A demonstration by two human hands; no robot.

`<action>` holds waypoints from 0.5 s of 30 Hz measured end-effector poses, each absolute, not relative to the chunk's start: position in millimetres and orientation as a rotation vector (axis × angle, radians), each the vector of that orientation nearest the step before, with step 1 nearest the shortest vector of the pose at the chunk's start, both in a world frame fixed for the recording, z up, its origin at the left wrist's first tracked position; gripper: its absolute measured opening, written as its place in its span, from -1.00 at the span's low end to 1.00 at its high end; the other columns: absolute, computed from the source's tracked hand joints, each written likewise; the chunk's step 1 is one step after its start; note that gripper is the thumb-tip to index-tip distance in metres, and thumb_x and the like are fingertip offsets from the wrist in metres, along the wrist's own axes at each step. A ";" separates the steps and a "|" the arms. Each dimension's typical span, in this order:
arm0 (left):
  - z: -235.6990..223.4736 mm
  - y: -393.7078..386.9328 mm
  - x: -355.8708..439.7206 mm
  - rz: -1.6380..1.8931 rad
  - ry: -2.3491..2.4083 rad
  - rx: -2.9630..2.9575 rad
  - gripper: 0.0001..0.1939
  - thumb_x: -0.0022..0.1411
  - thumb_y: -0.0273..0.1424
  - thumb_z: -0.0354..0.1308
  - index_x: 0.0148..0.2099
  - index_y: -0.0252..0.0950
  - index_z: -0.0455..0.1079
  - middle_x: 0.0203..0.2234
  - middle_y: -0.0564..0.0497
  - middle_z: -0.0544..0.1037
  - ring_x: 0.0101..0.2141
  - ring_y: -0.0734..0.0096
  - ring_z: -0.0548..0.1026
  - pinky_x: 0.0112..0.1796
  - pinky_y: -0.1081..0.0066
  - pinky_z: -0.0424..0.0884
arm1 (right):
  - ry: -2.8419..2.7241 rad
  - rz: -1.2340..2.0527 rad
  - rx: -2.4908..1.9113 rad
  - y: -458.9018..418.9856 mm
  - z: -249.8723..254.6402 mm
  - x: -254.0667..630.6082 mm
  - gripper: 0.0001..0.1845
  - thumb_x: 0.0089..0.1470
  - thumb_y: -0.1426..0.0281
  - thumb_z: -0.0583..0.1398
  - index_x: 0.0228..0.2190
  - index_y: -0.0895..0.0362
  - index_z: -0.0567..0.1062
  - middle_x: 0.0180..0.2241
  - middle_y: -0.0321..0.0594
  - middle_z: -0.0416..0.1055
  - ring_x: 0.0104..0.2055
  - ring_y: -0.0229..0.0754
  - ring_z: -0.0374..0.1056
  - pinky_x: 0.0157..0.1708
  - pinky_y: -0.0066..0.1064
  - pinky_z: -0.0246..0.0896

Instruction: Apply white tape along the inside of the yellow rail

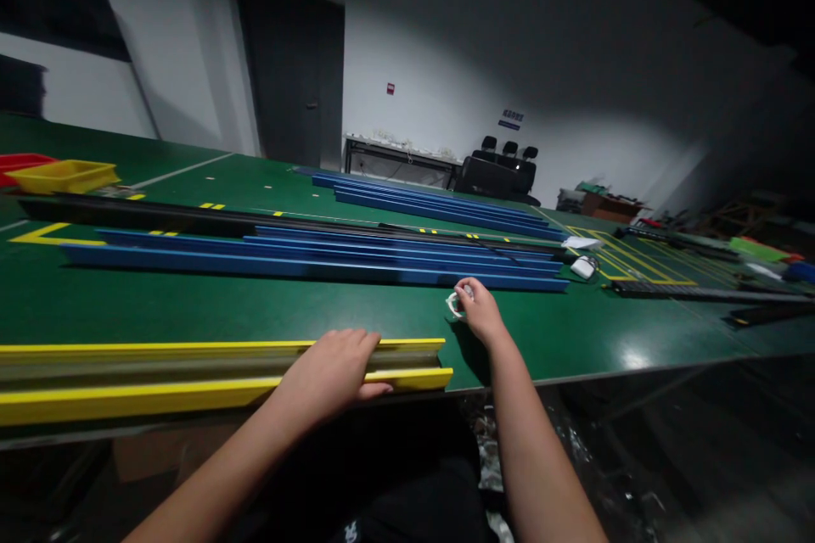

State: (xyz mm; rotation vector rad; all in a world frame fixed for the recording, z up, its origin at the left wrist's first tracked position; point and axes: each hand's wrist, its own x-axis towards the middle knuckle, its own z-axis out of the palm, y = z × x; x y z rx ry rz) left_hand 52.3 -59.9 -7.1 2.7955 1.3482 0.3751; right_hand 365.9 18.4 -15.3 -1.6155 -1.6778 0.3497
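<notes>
With both items gripped but well apart, the left hand (334, 369) clamps the yellow channel (159, 401) along the near edge of the bench (560, 335) and the right hand (480, 314) pinches a white ring (452, 304).

Green flat-topped table (560, 331), thin white line (184, 170) toward its far left corner. Long yellow U-shaped channel (216, 369) along near edge: bright yellow flanges, dull grey inside. Small curled white piece (452, 305) past its right end. Long blue rails (318, 263) mid-table; second blue set (439, 205) nearer far edge. Long black bar (184, 215) between, short yellow dashes (212, 206) beside it. Yellow line grid (649, 279) toward right end. Left end: shallow yellow bin (64, 178), red bin (25, 159) adjacent.
</notes>
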 end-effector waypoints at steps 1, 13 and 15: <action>-7.4 -60.0 52.2 0.379 1.345 2.799 -0.45 0.12 0.05 0.20 0.01 -0.22 0.35 -0.23 -0.13 0.54 -0.19 0.03 0.49 -0.18 0.20 0.33 | -1.682 0.387 -1.599 14.9 -12.3 365.0 -0.70 0.20 0.25 -0.03 -0.18 0.12 0.40 -0.37 -0.26 0.45 -0.43 -0.27 0.37 -0.43 -0.46 0.23; -9.6 -59.0 52.0 0.390 1.319 2.841 -0.47 0.16 0.06 0.16 -0.02 -0.23 0.36 -0.26 -0.11 0.55 -0.22 0.04 0.50 -0.20 0.20 0.33 | -1.857 0.300 -1.674 -81.2 -12.5 422.5 -0.74 0.14 0.35 0.00 -0.28 0.09 0.47 -0.26 -0.16 0.49 -0.20 -0.13 0.37 -0.18 -0.33 0.19; -10.3 -58.9 51.6 0.389 1.321 2.840 -0.45 0.16 0.07 0.16 0.00 -0.24 0.36 -0.25 -0.12 0.55 -0.22 0.03 0.50 -0.19 0.20 0.33 | -1.866 0.294 -1.794 -99.4 -18.8 439.8 -0.73 0.20 0.29 -0.04 -0.33 0.08 0.42 -0.33 -0.19 0.47 -0.26 -0.14 0.35 -0.24 -0.36 0.17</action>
